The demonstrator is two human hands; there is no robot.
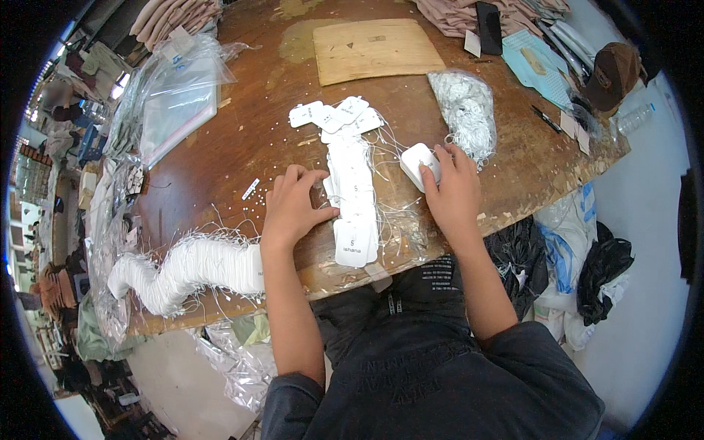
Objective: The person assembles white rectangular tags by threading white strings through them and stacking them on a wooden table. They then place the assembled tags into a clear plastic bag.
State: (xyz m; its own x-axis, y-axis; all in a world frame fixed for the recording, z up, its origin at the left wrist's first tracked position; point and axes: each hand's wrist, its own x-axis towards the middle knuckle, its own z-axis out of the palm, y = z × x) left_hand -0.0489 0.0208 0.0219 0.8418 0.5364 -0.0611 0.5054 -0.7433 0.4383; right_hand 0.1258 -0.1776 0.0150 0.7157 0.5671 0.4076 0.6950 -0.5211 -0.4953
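Note:
A long overlapping row of white hang tags (352, 176) with white strings lies on the wooden table in front of me. My left hand (293, 202) rests at its left edge, thumb and index finger apart and reaching to the tags. To the right of the row, my right hand (455, 183) grips a small stack of white hang tags (419, 163), thumb on top and fingers along the far side. Loose strings trail between the row and this stack. Another long, curving row of strung white tags (198, 268) lies at the table's near left.
A cardboard sheet (378, 50) lies at the far middle. Near it are a plastic bag of white strings (469, 110), a phone (489, 28) and a pen (546, 119). Clear plastic bags (180, 110) lie at left. Folded pink cloth (172, 18) sits at the far left.

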